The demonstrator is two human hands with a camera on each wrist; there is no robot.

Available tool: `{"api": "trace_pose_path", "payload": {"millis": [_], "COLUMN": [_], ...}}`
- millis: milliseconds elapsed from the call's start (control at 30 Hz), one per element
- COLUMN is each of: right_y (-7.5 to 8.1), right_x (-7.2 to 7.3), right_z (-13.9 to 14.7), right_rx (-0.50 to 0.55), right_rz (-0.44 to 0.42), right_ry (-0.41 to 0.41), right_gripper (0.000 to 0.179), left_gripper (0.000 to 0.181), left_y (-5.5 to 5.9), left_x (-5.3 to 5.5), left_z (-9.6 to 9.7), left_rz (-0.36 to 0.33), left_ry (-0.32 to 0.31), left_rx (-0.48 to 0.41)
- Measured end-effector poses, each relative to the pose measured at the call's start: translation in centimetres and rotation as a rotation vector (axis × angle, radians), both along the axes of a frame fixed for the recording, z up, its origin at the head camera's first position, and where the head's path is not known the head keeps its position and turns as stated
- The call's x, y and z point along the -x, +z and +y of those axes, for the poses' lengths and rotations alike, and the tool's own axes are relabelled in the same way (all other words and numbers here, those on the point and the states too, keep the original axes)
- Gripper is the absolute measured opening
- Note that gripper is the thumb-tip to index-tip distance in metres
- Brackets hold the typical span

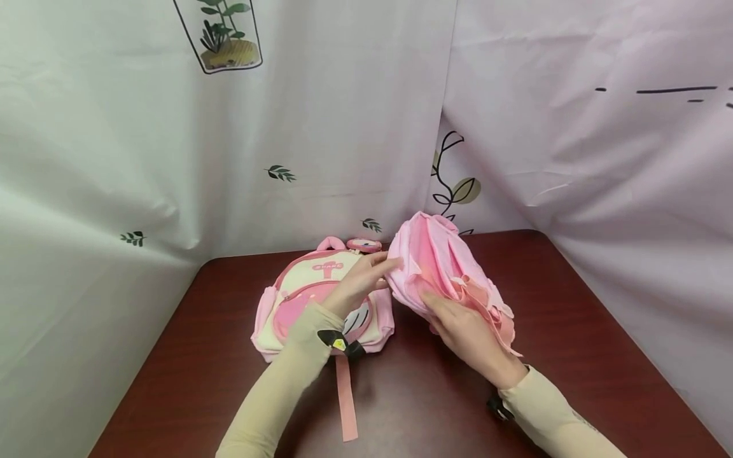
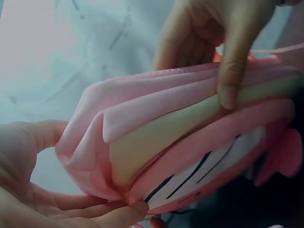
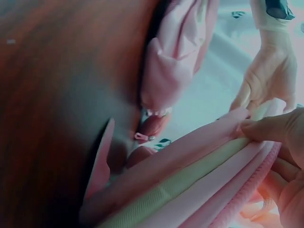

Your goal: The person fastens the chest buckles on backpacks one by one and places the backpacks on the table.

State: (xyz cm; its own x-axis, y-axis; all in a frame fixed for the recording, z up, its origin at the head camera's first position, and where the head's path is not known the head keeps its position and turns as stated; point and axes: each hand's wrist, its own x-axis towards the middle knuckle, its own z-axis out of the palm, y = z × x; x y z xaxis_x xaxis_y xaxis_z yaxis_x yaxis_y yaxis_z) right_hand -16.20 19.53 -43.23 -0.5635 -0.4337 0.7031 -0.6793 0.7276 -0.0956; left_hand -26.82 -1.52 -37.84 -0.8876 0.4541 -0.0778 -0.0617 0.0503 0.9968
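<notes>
Both hands hold a small pink backpack (image 1: 415, 245) tilted over the table, right of a second backpack. My left hand (image 1: 359, 282) grips one end of it, thumb on one side and fingers on the other, as the left wrist view shows. Along its side, my right hand (image 1: 465, 327) pinches the fabric, with the thumb (image 3: 266, 128) pressed on the pink and cream panels. A coral strap (image 1: 487, 305) hangs beside the right wrist. In the left wrist view, the backpack's front panel (image 2: 204, 166) shows white with dark stripes and faces down.
A similar pink and cream backpack (image 1: 309, 270) lies front side up on the dark red table (image 1: 217, 331), partly behind my left forearm. Its coral strap (image 1: 346, 401) trails toward the near edge. A printed white curtain (image 1: 343, 127) surrounds the table's back and sides.
</notes>
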Motion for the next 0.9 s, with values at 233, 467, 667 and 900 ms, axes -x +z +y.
{"api": "trace_pose_path", "payload": {"millis": [233,467,667,900], "right_y": [-1.8,-3.1,-3.7,-3.8], "right_x": [-0.1,-0.1,0.2,1.0], "right_z": [1.2,2.5,2.9,2.6], "right_rx": [-0.054,-0.077,-0.113,-0.126], "right_rz": [-0.032,-0.118,-0.23,-0.362], "right_ry": [0.015,0.036,0.063,0.123], "right_gripper": [0.049,0.041,0.034,0.028], "left_gripper": [0.045,0.05,0.043,0.044], "left_y": [-2.7,-5.0,-5.9,-6.3], "left_x": [-0.8,-1.3,-1.5,-1.8], "left_z": [0.3,0.5,0.4,-0.3], "left_rz": [0.022,0.132,0.298,0.394], "left_ry": [-0.02,-0.078,-0.133,-0.15], "left_rx": [0.135,0.309,0.495,0.563]}}
